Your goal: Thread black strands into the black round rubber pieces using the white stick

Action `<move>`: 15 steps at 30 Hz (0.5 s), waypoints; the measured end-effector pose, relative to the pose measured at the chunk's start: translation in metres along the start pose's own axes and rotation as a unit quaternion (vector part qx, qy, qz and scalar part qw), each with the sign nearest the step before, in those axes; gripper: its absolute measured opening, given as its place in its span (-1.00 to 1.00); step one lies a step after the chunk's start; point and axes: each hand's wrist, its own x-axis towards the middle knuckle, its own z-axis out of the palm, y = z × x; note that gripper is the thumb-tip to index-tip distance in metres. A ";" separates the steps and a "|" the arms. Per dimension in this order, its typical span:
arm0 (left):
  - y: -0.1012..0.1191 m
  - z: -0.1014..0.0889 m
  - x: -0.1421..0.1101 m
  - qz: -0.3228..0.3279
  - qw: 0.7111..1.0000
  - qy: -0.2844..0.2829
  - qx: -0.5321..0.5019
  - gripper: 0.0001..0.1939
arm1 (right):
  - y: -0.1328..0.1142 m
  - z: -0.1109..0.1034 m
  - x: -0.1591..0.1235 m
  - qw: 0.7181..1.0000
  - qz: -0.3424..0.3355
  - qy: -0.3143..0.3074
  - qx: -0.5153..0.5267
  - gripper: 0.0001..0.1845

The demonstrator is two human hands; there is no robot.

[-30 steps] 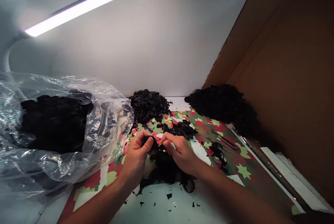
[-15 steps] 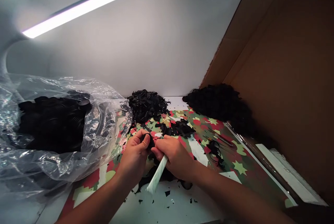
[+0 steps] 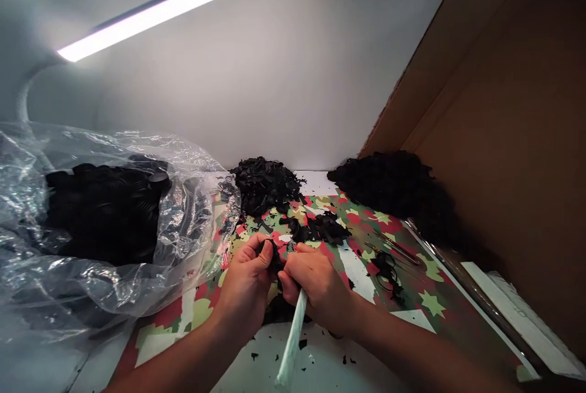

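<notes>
My left hand (image 3: pixel 247 280) pinches a small black piece (image 3: pixel 275 257) between thumb and fingers, just above the patterned sheet (image 3: pixel 366 259). My right hand (image 3: pixel 315 286) is closed around a pale green-white handled tool (image 3: pixel 291 347) whose handle points down toward me; its tip meets the black piece and is hidden by my fingers. The two hands touch each other. A dark heap of black bits lies under and behind my hands (image 3: pixel 315 229).
A clear plastic bag (image 3: pixel 137 246) full of black round parts sits at left. Two black scrap piles lie at the back, centre (image 3: pixel 265 182) and right (image 3: pixel 394 182). Thin metal tools (image 3: pixel 396 248) lie at right. A cardboard wall (image 3: pixel 503 137) stands right. Black crumbs dot the white table (image 3: pixel 329 368).
The pale tool handle, barely visible a second ago, now sticks out below my right hand and points more steeply toward me. Both hands stay together on the black piece.
</notes>
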 end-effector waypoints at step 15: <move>0.006 -0.016 0.014 0.039 0.992 -0.065 0.103 -0.65 | 0.023 -0.010 -0.007 0.974 0.192 -0.050 0.109 -0.54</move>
